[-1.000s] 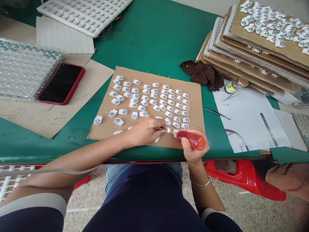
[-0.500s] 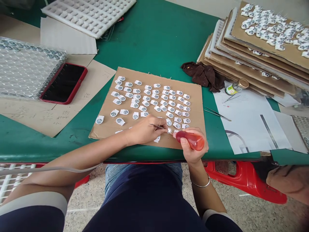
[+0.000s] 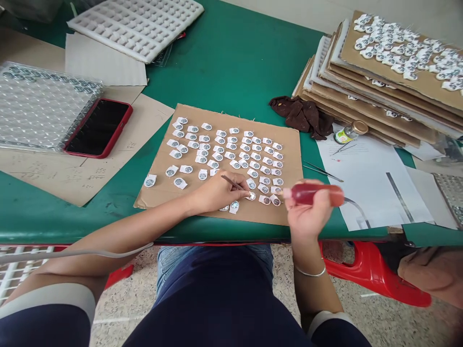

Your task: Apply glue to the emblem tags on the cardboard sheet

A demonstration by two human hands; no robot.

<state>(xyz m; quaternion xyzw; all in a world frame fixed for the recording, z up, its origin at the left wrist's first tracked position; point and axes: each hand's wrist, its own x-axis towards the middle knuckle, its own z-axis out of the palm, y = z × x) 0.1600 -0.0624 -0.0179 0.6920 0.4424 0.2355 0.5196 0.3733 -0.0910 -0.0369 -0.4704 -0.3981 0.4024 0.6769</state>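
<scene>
A pair of tweezers (image 3: 231,181) is pinched in my left hand (image 3: 220,193), its tip end hidden by the fingers beside a small round white part (image 3: 251,196). That hand rests on a cardboard sheet (image 3: 162,193) laid with several such white tabbed parts bearing round patterned discs. My right hand (image 3: 307,217) is wrapped round a red squeeze bottle (image 3: 314,194), lying nearly level with its pale nozzle pointing left. The bottle is over the sheet's right edge, apart from the part at my left fingertips.
A red-cased phone (image 3: 99,127) and a clear plastic tray (image 3: 39,106) lie left. Stacked cardboard sheets (image 3: 376,96) with more parts stand right, near a brown cloth (image 3: 300,115), a small glass jar (image 3: 350,131) and another pair of tweezers (image 3: 323,171). A white foam tray (image 3: 141,24) lies behind.
My right hand has moved right with the squeeze bottle, taking its nozzle away from the part at my left fingertips. My left hand stays almost in place, still gripping the tweezers.
</scene>
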